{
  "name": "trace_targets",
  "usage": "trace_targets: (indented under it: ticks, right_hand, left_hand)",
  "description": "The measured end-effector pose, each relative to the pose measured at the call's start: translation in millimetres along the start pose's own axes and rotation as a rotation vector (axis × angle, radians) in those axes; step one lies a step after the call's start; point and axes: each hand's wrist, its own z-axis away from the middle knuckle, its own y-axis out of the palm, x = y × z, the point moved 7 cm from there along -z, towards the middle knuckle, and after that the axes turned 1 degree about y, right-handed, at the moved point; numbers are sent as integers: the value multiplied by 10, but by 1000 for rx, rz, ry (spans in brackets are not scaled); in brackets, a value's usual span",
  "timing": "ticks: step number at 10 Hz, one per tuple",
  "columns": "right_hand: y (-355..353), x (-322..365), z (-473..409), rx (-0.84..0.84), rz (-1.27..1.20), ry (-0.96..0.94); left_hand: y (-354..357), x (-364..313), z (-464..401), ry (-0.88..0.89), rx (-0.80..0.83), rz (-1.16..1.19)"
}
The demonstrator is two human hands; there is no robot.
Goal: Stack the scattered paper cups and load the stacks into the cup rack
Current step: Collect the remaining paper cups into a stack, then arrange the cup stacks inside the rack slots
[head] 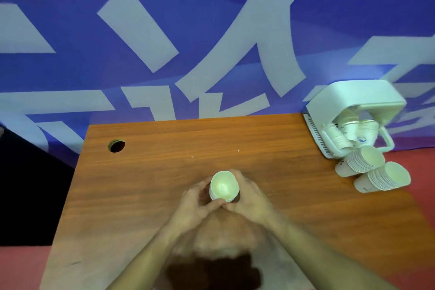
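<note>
Both hands, the left hand (196,198) and right hand (249,195), curled around one short stack of paper cups (224,186) mid-bench (146,172). Far right of it lay two ribbed stacks (361,160) (386,178) beside one white plastic rack (348,103).

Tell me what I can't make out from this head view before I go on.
- Held cup stack: count hidden by left hand and right hand.
- Cup rack: its hood hides how the cups inside sit.
- Two loose stacks: counts too small, blurred.
</note>
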Motion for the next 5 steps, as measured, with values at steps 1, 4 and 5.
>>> trace_targets:
  ticks: [1,4,5]
  right_hand:
    - [-385,-89,149,-41,40,-15]
    - [-1124,-1163,902,-183,-9,-1]
    - [-1402,-1601,1183,-181,-3,1]
  left_hand:
    - [246,-238,-60,21,-4,-4]
    - [1646,-817,-91,47,55,-31]
    - [2210,-981,-62,50,68,-36]
